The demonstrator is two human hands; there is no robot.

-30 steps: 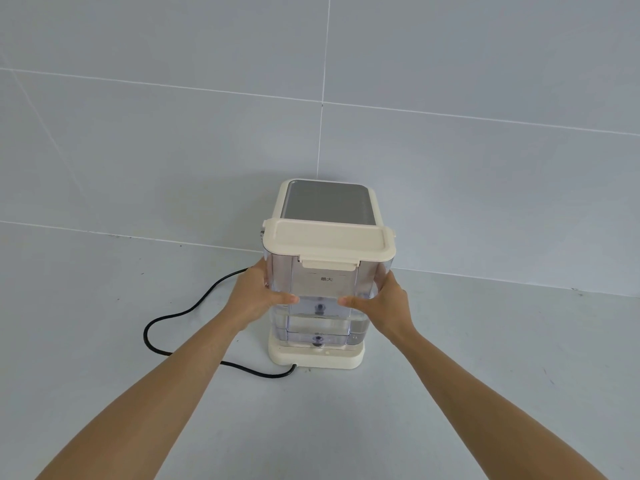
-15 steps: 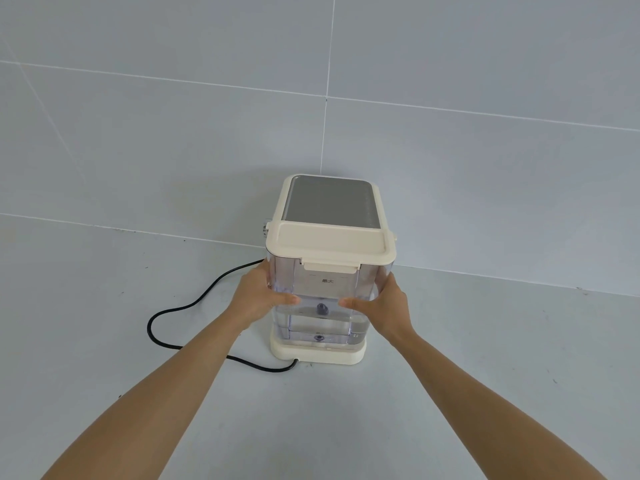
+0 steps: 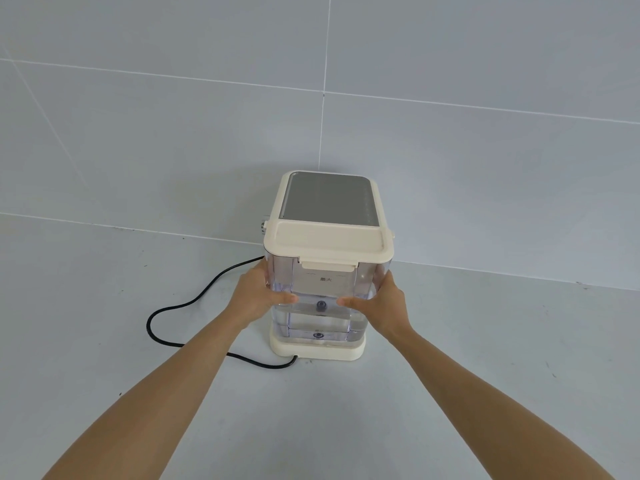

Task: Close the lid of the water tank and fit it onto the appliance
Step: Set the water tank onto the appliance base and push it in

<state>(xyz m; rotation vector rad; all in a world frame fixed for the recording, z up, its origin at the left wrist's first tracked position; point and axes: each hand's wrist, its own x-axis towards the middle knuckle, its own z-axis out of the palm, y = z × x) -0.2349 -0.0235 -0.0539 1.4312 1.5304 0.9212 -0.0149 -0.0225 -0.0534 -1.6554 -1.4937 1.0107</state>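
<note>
I see a bare, tiled indoor spot, maybe a home kitchen corner: pale grey wall tiles (image 3: 173, 133), a matching grey desk (image 3: 104, 341), one cream appliance (image 3: 330, 202) with black cord (image 3: 180, 306).

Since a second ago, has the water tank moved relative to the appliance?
Yes. The water tank has sunk slightly toward the appliance base; its lid sits lower against the metal top.

both hands (image 3: 258, 299) grip lidded water tank (image 3: 327, 292).
</note>
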